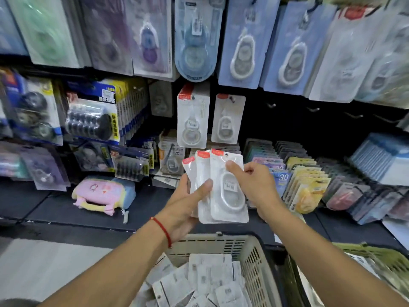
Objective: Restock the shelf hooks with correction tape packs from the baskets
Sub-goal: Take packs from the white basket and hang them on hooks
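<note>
While both forearms reach out over a beige basket, the left hand grips a fanned stack of white correction tape packs, thumb pressed across the fronts and fingers curled behind. A red cord bracelet circles that wrist. The right hand meets the stack from the other side, its thumb lying on the front pack near the top and its fingers curled round the pack's right edge.

The stack is held upright just above the basket, red tabs uppermost. More packs lie loose and face down inside the basket. Beside it, to the right, stands a green basket; its contents are too blurred to tell.

Beyond the basket runs a dark shelf ledge under a dark back panel. Two matching white packs hang on hooks directly above the held stack. To the right of them several bare hooks stick out from the panel.

Higher still hangs a row of larger blue and pale carded packs. Left of the hanging white packs are black-and-yellow carded refill packs, and below those, on the ledge, lies a pink, yellow and blue soft pouch. Right of the held stack, rows of coloured packs stand tilted in trays on the ledge.
</note>
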{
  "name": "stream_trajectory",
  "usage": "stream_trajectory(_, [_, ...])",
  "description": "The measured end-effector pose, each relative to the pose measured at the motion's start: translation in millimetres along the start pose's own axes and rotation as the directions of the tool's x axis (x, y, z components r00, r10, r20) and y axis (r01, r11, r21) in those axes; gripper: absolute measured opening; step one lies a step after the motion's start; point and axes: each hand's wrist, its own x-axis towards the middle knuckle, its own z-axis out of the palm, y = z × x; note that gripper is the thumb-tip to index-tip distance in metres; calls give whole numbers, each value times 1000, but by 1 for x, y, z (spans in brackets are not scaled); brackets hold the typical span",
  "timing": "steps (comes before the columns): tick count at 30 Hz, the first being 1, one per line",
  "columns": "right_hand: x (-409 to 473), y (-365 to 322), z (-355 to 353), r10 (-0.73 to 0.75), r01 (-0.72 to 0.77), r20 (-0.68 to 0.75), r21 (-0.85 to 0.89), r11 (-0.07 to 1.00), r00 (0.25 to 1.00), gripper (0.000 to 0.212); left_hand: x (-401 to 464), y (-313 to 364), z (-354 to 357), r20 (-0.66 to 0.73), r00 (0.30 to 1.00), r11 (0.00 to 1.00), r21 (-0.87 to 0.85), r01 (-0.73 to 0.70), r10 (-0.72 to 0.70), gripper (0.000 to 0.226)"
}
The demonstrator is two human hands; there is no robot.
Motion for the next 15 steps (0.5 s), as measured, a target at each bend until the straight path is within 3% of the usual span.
stream_trajectory(3, [6,-18,-4,-91,97,-62,108,989,994,50,18,24,9,36,999,996,84,-15,12,84])
stream_trajectory(5, [5,-24,-2,-72,79,-36,272,959,997,47,27,38,9,58,998,994,103,-24,18,88])
stream_trajectory(8, [0,-35,-3,-57,-59,206,515,855,977,39,36,55,5,54,996,994,89,-71,66,84])
stream_trajectory(11, [-3,-38,-3,-146,-25,297,504,864,944,45,42,63,-5,43,993,990,84,-116,112,85])
stream_trajectory(15, [1,-35,1,-142,44,151,517,855,978,32,45,63,-11,67,989,986,93,-141,135,83])
